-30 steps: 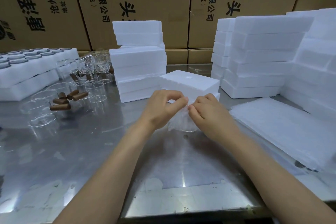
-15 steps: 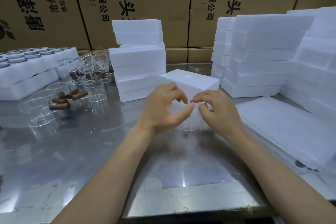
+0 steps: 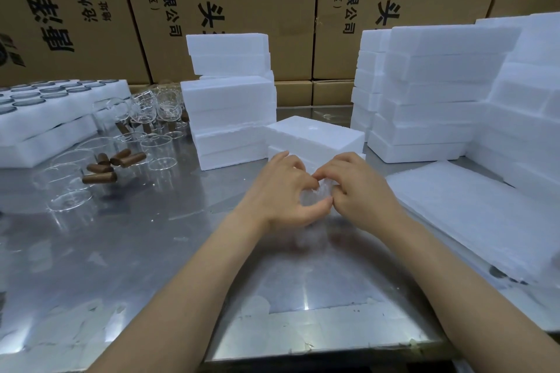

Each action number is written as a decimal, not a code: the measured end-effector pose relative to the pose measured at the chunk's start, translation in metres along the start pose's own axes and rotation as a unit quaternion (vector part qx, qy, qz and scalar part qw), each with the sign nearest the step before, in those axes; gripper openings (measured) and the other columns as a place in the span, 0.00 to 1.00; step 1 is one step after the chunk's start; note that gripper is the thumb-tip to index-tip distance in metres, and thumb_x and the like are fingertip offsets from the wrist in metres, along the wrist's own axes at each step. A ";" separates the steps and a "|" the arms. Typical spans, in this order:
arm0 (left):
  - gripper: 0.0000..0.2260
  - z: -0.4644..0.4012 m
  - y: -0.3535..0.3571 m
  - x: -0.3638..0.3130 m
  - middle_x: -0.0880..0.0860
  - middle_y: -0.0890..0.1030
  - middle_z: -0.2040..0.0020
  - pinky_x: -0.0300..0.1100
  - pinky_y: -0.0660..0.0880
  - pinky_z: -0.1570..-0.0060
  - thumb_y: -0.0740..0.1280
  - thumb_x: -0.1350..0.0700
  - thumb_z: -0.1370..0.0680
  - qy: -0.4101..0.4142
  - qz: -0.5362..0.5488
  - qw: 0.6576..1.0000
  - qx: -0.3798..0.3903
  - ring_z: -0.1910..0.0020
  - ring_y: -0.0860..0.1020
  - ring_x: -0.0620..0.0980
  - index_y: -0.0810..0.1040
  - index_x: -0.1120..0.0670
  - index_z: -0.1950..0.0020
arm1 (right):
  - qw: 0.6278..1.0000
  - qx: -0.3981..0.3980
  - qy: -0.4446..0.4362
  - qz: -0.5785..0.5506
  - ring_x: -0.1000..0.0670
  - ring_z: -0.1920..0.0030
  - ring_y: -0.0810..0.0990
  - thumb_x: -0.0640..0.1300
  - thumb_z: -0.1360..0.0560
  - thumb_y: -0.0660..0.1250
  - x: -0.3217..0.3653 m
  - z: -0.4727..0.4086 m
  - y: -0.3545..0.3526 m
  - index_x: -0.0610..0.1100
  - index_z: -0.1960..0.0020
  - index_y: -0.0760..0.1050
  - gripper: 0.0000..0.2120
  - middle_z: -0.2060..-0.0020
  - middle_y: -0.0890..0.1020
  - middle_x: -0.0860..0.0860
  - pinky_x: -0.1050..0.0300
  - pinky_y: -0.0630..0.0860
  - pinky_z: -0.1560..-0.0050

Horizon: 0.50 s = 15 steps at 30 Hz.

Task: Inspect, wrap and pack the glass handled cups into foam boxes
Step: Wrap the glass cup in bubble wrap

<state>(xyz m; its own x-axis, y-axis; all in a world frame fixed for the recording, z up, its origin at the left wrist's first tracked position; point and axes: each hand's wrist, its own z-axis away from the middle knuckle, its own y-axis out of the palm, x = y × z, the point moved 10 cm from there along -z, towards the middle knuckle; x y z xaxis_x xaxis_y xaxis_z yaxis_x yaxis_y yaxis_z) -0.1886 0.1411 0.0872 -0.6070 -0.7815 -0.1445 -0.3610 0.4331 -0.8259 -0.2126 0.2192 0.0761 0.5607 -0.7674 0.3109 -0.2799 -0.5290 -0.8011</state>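
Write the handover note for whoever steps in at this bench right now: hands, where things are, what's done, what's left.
Left hand and right hand: both grip one wrapped cup over the steel table, fingers pinching the wrap at its top.
Unwrapped glass cups, some with brown handles, lie to the left.
Wrap sheets are stacked to the right.
A foam box lies just behind the hands; more foam boxes are stacked behind and to the right.
Done: this cup is nearly wrapped.
Left: finish the wrap, pack it in a foam box, then inspect, wrap and pack the cups on the left.
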 end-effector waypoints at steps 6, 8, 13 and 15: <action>0.16 0.008 -0.028 0.001 0.50 0.80 0.68 0.45 0.72 0.60 0.61 0.47 0.29 -0.013 0.036 0.991 -0.128 0.63 0.75 0.53 0.83 0.57 0.64 | 0.998 0.029 -0.018 0.053 0.52 0.39 0.67 0.30 0.30 0.58 0.000 0.000 0.010 0.47 0.45 0.78 0.20 0.48 0.79 0.57 0.59 0.64 0.56; 0.15 0.012 -0.040 0.008 0.49 0.80 0.68 0.47 0.72 0.64 0.60 0.49 0.30 -0.026 0.056 0.983 -0.173 0.64 0.74 0.52 0.80 0.57 0.66 | 0.997 0.038 -0.020 0.061 0.52 0.37 0.66 0.30 0.29 0.57 -0.001 0.002 0.013 0.49 0.43 0.78 0.22 0.46 0.78 0.57 0.57 0.67 0.53; 0.22 0.005 -0.022 0.010 0.51 0.81 0.69 0.44 0.68 0.57 0.54 0.45 0.31 -0.021 0.047 0.994 -0.096 0.61 0.76 0.53 0.84 0.56 0.65 | 0.991 0.074 -0.030 0.107 0.50 0.38 0.65 0.32 0.27 0.56 0.002 -0.003 0.022 0.50 0.43 0.78 0.21 0.46 0.77 0.56 0.54 0.68 0.49; 0.25 0.002 -0.011 0.011 0.52 0.81 0.68 0.42 0.65 0.54 0.52 0.43 0.32 -0.022 0.028 0.997 -0.063 0.56 0.75 0.52 0.84 0.56 0.64 | 0.990 0.076 -0.029 0.112 0.50 0.38 0.64 0.33 0.27 0.56 0.000 -0.004 0.023 0.49 0.44 0.78 0.19 0.46 0.76 0.56 0.56 0.66 0.49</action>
<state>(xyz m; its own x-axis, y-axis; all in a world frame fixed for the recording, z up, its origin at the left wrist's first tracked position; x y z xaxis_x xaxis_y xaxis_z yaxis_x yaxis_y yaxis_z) -0.1901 0.1266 0.0942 -0.5980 -0.7722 -0.2147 -0.4148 0.5275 -0.7414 -0.2220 0.2051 0.0595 0.5419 -0.8356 0.0900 -0.2848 -0.2833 -0.9157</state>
